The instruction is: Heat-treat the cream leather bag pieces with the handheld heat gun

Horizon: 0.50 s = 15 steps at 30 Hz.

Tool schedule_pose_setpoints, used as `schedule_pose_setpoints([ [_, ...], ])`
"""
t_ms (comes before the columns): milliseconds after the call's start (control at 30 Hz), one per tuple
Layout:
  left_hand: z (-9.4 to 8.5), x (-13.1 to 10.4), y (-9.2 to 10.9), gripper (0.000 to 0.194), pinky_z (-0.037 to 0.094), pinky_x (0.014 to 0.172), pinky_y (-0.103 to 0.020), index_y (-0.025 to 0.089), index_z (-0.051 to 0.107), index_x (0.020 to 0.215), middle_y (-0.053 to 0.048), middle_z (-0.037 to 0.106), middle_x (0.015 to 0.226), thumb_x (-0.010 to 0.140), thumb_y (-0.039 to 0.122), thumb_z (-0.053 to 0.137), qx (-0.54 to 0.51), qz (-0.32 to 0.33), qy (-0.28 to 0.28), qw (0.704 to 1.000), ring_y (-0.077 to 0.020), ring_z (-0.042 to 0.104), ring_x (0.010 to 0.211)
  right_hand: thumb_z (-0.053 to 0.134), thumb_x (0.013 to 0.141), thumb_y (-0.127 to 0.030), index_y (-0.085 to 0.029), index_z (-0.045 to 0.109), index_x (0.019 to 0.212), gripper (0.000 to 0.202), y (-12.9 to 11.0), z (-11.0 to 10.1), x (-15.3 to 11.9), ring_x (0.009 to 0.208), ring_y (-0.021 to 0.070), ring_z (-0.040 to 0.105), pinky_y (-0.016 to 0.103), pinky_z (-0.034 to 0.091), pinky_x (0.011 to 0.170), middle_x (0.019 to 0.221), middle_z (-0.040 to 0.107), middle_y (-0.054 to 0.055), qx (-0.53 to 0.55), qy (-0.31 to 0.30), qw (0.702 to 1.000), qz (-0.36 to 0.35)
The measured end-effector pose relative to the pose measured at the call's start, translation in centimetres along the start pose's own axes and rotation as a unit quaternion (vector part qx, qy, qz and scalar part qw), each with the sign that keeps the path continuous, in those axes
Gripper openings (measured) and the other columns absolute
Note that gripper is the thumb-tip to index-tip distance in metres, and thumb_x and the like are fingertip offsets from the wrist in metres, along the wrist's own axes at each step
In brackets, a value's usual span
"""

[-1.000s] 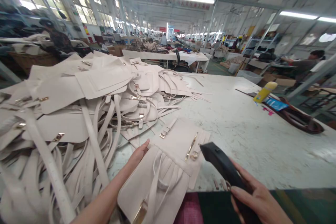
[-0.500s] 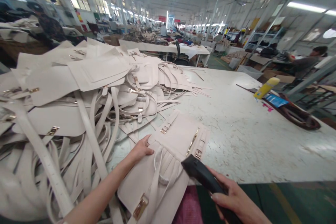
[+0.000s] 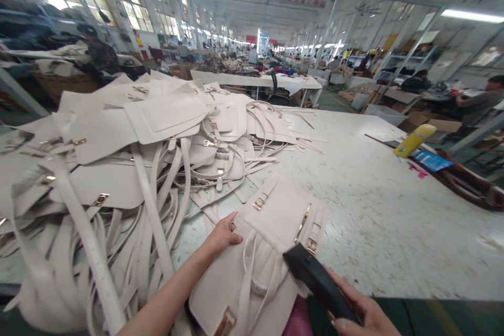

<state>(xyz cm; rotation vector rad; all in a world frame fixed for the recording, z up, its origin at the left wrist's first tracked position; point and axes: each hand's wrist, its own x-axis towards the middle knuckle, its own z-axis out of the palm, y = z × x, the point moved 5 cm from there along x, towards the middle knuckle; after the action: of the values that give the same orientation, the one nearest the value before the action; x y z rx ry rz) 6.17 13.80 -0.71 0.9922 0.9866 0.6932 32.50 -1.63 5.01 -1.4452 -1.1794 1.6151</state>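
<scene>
A cream leather backpack (image 3: 281, 210) with gold buckles and a gold zip lies over the table's front edge, its flap folded down toward me. My left hand (image 3: 224, 233) grips its left side, thumb on top and the other fingers partly hidden. In my right hand (image 3: 360, 307) is a black handheld tool (image 3: 318, 275) with a curved body and a blunt nose; its exact kind is unclear. The tool's nose sits over the bag's right side, just below the zip. Whether it touches the leather I cannot tell.
A large heap of cream bags (image 3: 106, 131) with dangling straps (image 3: 145, 205) covers the table's left side. On the right of the white table (image 3: 374, 210) lie a yellow bottle (image 3: 415, 140), a blue packet (image 3: 433, 160) and a dark brown strap bundle (image 3: 468, 184). A co-worker (image 3: 482, 105) sits far right.
The whole view has shifted, so that the table, bag and hands appear farther right and lower. My left hand keeps its hold; the black tool stays over nearly the same part of the bag.
</scene>
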Motion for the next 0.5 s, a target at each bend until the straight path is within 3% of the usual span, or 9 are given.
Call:
schedule_pose_setpoints([
  [67,0.1,-0.3,-0.1,0.057,0.036,0.047,-0.017,0.015,0.053,0.103,0.003,0.061,0.065,0.048,0.007,0.060,-0.033,0.011,-0.006,0.999,-0.0121,0.055,0.054,0.064,0.064,-0.041,-0.019,0.030,0.135,0.082,-1.4,0.9,1.8,0.050,0.0200,0.060,0.028,0.050,0.044,0.065,0.066,0.003,0.020,-0.030,0.999,0.006],
  [133,0.2,-0.6,-0.3,0.056,0.040,0.055,-0.020,0.015,0.054,0.102,0.000,0.064,0.074,0.048,0.008,0.062,-0.064,0.021,-0.015,0.998,-0.0159,0.059,0.067,0.061,0.068,-0.030,-0.018,0.017,0.138,0.083,-2.8,2.1,3.7,0.036,0.0129,0.050,0.021,0.042,0.033,0.050,0.059,-0.003,0.034,-0.066,0.997,0.013],
  [233,0.3,-0.8,-0.4,0.056,0.041,0.057,-0.021,0.015,0.054,0.103,-0.001,0.065,0.079,0.048,0.009,0.062,-0.076,0.017,-0.018,0.997,-0.0172,0.059,0.068,0.057,0.067,-0.016,-0.023,0.029,0.134,0.073,-5.0,4.7,6.8,0.035,0.0094,0.047,0.018,0.040,0.033,0.054,0.060,-0.005,0.028,-0.106,0.994,-0.003],
  [367,-0.1,-0.8,-0.2,0.054,0.038,0.055,-0.019,0.014,0.056,0.099,0.000,0.064,0.077,0.046,0.003,0.059,-0.069,0.035,-0.014,0.997,-0.0143,0.057,0.066,0.058,0.065,-0.012,-0.029,0.043,0.126,0.064,-7.6,8.3,9.9,0.033,0.0071,0.046,0.016,0.040,0.032,0.054,0.056,-0.008,-0.034,-0.169,0.985,-0.029],
  [500,-0.8,-0.8,-0.5,0.056,0.040,0.059,-0.020,0.015,0.053,0.099,-0.001,0.065,0.081,0.044,0.002,0.059,-0.116,0.040,0.002,0.992,-0.0164,0.058,0.072,0.058,0.066,-0.012,-0.030,0.043,0.126,0.065,-9.3,8.7,10.2,0.036,0.0082,0.049,0.016,0.040,0.032,0.057,0.055,-0.008,-0.053,-0.167,0.983,-0.050],
])
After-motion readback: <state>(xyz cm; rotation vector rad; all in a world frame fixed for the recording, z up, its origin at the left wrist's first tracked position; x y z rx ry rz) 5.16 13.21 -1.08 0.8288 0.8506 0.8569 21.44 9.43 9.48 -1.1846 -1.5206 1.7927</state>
